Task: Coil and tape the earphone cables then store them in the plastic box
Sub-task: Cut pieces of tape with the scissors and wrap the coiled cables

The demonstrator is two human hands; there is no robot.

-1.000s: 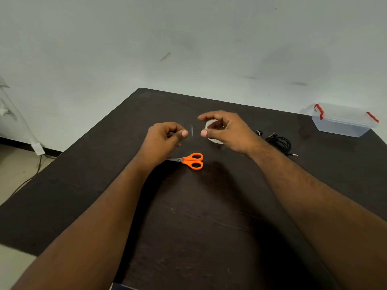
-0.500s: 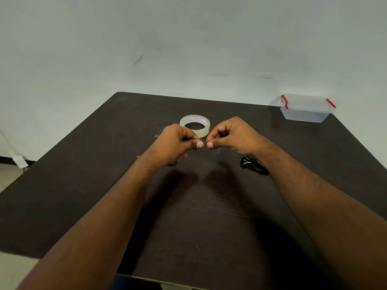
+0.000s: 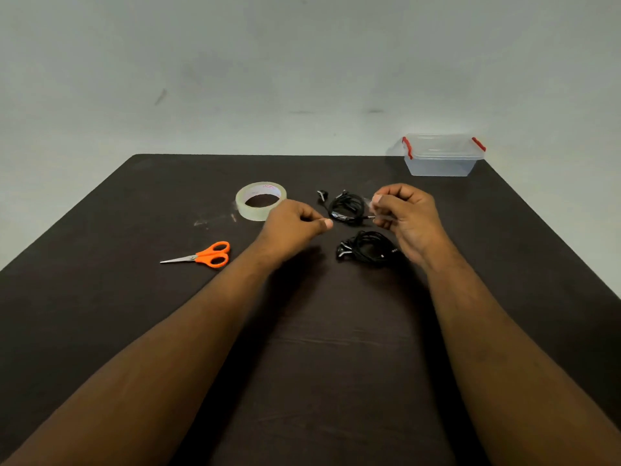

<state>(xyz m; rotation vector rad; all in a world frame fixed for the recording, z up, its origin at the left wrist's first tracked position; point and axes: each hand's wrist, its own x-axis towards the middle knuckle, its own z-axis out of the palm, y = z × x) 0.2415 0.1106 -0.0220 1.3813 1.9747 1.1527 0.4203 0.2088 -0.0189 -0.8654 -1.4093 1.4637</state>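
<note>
**Clear tape pinched above the coils**

My right hand (image 3: pixel 408 218) pinches a clear tape strip (image 3: pixel 369 200); my left hand (image 3: pixel 294 225) is curled, thumb to forefinger. Two black earphone coils (image 3: pixel 347 208) (image 3: pixel 369 248), tape roll (image 3: pixel 260 200) and orange scissors (image 3: pixel 205 257) lie on the dark tabletop (image 3: pixel 134 314). The lidded plastic box (image 3: pixel 442 156) sits at the far edge by the pale wall (image 3: pixel 268 62).
</note>
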